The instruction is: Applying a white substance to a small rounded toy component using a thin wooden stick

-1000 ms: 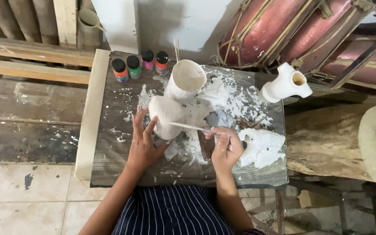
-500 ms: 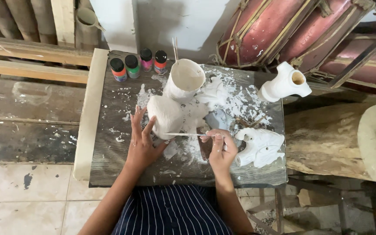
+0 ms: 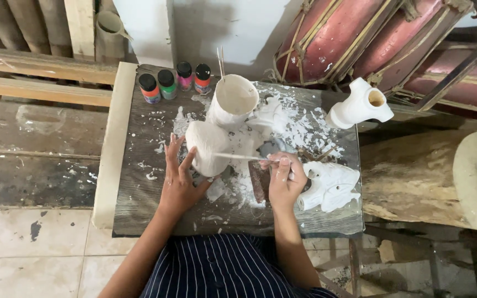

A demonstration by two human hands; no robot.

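A dark wooden tabletop [image 3: 150, 204], smeared and flaked with white, fills the middle of the view, bordered on its left by a pale upright plank [image 3: 114, 143] and on its right by a thick log [image 3: 432, 176]; its near edge sits just above the person's striped apron, so open room lies mostly in the bare near-left corner. Behind stand two red drums [image 3: 360, 38] against the wall. On the table, the biggest piece in work is a white rounded figure [image 3: 208, 144], lying left of centre and touching a white cup [image 3: 233, 102] that holds sticks. It looks like plaster or unfired clay: stiff, fairly light, chalky rather than slick, and likely to chip at thin parts, so a broad hold around its body seems safest. The left hand [image 3: 179, 179] rests spread against its lower side, fingers wide, steadying it. The right hand [image 3: 284, 179] is closed narrowly around a thin brush [image 3: 244, 157], whose tip meets the figure's right flank. Just right of that hand lies a white mask-like piece [image 3: 332, 185]; a white torso-shaped vessel [image 3: 360, 105] stands at the far right corner. Four small paint bottles [image 3: 175, 81] line the back edge, well apart from the hands.
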